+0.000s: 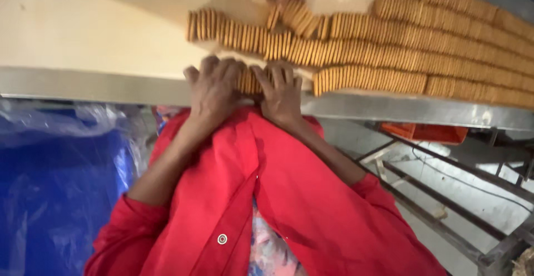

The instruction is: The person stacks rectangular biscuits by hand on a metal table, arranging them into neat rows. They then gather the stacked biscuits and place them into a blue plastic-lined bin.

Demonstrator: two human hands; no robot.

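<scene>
i am pressing my left hand [214,89] and right hand [282,93] together, clamped on a short stack of biscuits [249,80] at the conveyor belt's [83,31] six o'clock edge; light, brittle, loose; i am judging squeezing both ends safest; more biscuit rows [434,48] at two o'clock.

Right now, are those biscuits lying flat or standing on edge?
On edge: the biscuits stand packed in long rows, thin rims showing, on the belt.

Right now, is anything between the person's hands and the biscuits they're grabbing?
No. The left hand and right hand already press on a short stack of biscuits at the belt's near edge; nothing visible sits between.
</scene>
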